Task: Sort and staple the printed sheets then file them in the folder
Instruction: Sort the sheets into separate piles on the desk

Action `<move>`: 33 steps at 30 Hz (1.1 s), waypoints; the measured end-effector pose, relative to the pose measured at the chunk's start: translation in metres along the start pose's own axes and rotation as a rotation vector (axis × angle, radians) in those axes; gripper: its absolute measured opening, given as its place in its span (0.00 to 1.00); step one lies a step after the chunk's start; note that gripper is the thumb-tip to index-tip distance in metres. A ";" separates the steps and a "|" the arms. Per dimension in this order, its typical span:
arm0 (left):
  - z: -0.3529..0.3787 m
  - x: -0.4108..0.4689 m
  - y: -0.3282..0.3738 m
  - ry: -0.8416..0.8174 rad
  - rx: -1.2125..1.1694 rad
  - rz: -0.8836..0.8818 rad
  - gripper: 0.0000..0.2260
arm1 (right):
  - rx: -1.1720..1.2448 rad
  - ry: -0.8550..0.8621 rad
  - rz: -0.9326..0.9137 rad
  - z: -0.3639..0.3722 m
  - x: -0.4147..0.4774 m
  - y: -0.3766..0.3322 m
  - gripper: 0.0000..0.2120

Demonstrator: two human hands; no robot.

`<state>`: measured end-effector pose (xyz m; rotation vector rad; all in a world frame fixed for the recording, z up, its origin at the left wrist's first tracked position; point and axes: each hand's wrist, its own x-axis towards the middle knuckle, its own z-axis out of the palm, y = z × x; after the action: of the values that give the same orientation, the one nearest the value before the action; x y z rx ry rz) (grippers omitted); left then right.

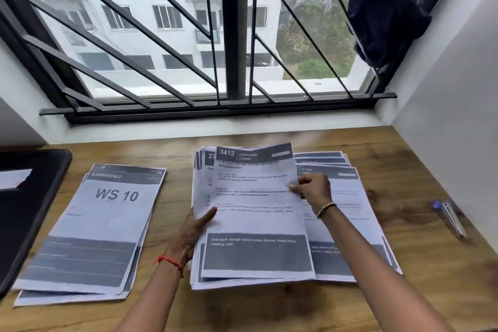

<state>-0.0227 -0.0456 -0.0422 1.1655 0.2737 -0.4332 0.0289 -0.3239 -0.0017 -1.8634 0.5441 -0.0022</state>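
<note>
In the middle of the wooden desk (420,183) I hold a stack of printed sheets (256,224) raised a little off the surface. Its top sheet reads "3412 Living Room". My left hand (195,232) grips the stack's left edge, thumb on top. My right hand (312,190) pinches the top sheet's right edge. A second pile (89,226) headed "Washroom 2, WS 10" lies on the left. A third pile (358,213) headed "Kitchen" lies on the right, partly under the held stack. A stapler (450,217) with a blue end lies at the far right.
A black folder (29,207) lies at the desk's left edge with a white slip on it. A barred window runs behind the desk. A white wall stands close on the right. Dark blue cloth (396,5) hangs at the upper right.
</note>
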 end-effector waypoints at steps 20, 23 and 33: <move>-0.001 0.011 0.008 0.001 -0.002 -0.005 0.46 | -0.362 0.524 0.135 -0.119 0.044 0.049 0.09; -0.002 0.010 0.010 -0.002 -0.003 0.001 0.46 | -0.418 0.511 0.172 -0.111 0.045 0.052 0.11; 0.016 0.012 0.011 -0.055 0.006 0.022 0.40 | -0.072 -0.166 -0.042 -0.022 0.009 -0.013 0.16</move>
<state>-0.0073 -0.0584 -0.0319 1.1596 0.2123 -0.4462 0.0361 -0.3439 0.0154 -1.9246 0.3947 0.1450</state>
